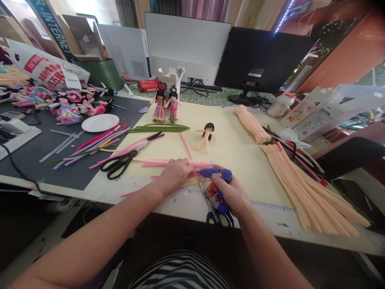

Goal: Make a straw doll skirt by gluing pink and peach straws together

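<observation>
**Aimed leftward, along the pink stems [155,165]**

Grips a blue glue gun [209,173] firmly in the right hand [233,190], with fingers wrapped round the handle and up by the orange trigger. Pinches at the pink stems with the left hand [177,172], thumb and fingers drawn close together, leaving no visible gap.

Points the tip of the gun to the left, toward the left fingertips and the short length of pink showing just beside them. Found right there, between the two hands and out past the far side of the left one: pink stems, stretched side to side over the cream mat [246,168], near its front edge. Turns, by judgement, on that lengthwise match: tip roughly in line with the long axis rather than across it. Nearer to the stems with the left hand, being already on them; close by with the right, set off by the length of the nozzle. Impossible to tell from this angle whether tip and pink touch.

Alongside, just beyond the left knuckles, peach stems [144,160] on much the same line. Below the gun, partly covered, a pair of scissors [205,194], slanting toward the body. Farther off, past both hands, a small doll [208,135].
</observation>
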The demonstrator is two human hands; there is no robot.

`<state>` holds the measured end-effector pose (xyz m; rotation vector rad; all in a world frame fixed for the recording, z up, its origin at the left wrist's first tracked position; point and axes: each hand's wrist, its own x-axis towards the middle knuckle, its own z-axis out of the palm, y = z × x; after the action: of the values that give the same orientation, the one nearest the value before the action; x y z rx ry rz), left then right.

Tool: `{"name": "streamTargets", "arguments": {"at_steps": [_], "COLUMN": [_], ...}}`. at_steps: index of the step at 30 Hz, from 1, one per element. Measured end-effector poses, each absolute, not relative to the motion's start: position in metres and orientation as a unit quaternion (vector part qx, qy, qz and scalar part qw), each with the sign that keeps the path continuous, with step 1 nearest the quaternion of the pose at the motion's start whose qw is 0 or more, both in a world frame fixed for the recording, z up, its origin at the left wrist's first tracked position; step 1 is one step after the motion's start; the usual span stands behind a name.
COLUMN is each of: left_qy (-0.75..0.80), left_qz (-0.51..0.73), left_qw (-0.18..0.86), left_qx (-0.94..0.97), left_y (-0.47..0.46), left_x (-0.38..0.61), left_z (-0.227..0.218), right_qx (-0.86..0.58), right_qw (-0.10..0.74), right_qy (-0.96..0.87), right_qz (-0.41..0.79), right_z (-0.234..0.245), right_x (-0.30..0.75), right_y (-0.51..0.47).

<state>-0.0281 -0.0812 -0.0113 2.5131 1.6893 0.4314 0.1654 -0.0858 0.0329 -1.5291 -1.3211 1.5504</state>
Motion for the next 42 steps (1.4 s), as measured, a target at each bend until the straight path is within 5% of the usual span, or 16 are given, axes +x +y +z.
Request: {"name": "streamTargets", "arguments": {"at_steps": [21,42], "left_qy": [0.531,0.552], "left_qz": [0.180,0.191], "left_qw": [0.019,-0.010], "left_qx": [0.828,0.811], "left_y": [-0.106,-0.098], "left_x": [-0.025,-0.019], "left_z": [-0.009,-0.017], "right_qx": [-0.534,-0.565], "right_qw": [0.367,0.307], "right_qy": [-0.460,-0.487], "right_qz": [0.607,0.591], "right_z": [0.043,0.033], "right_x": [0.183,0.173], "right_y": [-0.092,-0.084]}}
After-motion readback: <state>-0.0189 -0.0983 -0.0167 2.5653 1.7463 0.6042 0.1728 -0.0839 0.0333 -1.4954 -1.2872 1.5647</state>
